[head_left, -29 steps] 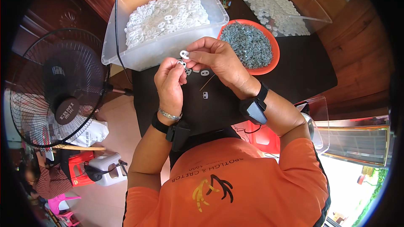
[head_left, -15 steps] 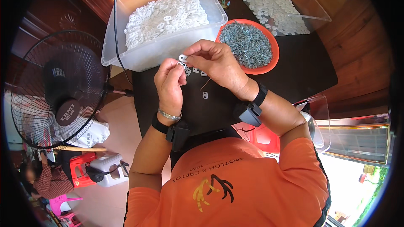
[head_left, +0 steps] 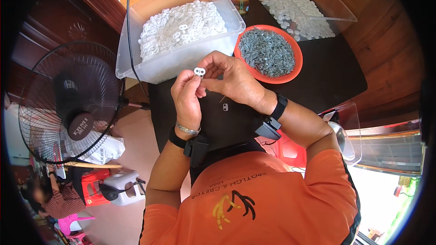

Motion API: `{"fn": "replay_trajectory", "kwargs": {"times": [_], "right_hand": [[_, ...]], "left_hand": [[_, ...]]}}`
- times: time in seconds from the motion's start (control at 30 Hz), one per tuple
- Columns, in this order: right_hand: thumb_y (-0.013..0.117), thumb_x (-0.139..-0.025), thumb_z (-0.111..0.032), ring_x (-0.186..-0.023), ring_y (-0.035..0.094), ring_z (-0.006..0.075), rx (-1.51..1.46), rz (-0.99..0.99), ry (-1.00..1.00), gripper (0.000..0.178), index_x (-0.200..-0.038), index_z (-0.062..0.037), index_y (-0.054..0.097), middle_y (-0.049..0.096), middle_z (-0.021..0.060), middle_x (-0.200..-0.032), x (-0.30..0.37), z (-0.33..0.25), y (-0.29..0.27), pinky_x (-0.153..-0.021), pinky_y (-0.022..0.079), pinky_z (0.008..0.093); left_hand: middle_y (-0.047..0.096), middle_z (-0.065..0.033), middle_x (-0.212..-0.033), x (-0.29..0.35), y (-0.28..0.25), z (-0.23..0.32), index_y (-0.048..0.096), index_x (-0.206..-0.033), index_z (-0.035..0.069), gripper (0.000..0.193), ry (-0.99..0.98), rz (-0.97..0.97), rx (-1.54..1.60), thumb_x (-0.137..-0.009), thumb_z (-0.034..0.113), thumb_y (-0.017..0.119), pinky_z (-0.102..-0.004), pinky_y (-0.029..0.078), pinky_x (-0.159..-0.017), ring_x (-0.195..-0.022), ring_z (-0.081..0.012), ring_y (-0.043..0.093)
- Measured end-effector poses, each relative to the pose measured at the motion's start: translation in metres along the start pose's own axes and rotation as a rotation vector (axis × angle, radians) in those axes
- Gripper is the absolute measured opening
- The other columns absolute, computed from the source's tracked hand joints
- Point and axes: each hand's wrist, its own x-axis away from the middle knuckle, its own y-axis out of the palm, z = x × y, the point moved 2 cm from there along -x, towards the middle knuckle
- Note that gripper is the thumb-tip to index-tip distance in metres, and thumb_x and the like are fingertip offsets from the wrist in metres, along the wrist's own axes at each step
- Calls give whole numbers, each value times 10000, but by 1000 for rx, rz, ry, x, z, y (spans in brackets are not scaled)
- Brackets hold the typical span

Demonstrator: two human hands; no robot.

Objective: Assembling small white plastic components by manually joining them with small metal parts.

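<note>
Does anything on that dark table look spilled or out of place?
One small white piece lies loose on the dark tabletop, while a great heap of similar ones sits in the plastic tub. It may be there on purpose. Nothing looks plainly spilled or damaged.

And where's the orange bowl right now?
In the head view, the orange bowl is right of centre on the dark table, just beyond the right hand and to the right of the big plastic bin.
</note>
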Motion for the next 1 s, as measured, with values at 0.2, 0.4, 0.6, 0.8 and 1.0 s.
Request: {"fn": "replay_trajectory", "kwargs": {"times": [0.2, 0.4, 0.6, 0.8, 1.0], "right_hand": [[725, -769, -29, -749, 612, 84, 77, -6, -24, 259, -978, -24, 572, 632, 13, -784, -1, 4, -2, -699, 490, 233], [718, -766, -35, -732, 618, 107, 126, -34, -70, 272, -992, -10, 569, 632, 32, -772, -2, 7, -3, -692, 500, 252], [741, -734, -34, -738, 624, 111, 180, -19, -62, 307, -999, -4, 590, 645, 54, -795, -1, 4, 0, -702, 508, 265], [765, -704, -57, -714, 639, 188, 478, 129, -336, 335, -1011, -23, 634, 633, 90, -837, 4, -1, 2, -677, 526, 303], [787, -687, -88, -757, 636, 251, 532, 102, -432, 350, -1006, -32, 655, 625, 99, -871, 3, -3, -1, -656, 522, 335]], "left_hand": [[530, -17, -645, -1, -1, -2, 565, -839, 20, 222, 17, -24, 20, -911, 221, 505, -211, 372, -524, -550, -79, 479], [527, -17, -659, -6, -1, -4, 549, -826, 33, 241, -7, -59, 17, -916, 254, 516, -215, 379, -523, -548, -85, 485], [520, -11, -685, -5, 0, -5, 548, -831, 31, 247, 41, -57, -28, -937, 251, 511, -216, 370, -530, -566, -74, 466], [515, -16, -707, -4, -2, -7, 545, -840, 14, 261, 57, -90, 13, -955, 241, 488, -232, 369, -558, -604, -82, 467], [519, -29, -695, -4, 0, -4, 540, -828, -2, 268, 45, -100, 86, -957, 222, 471, -240, 378, -591, -612, -108, 486]]}}
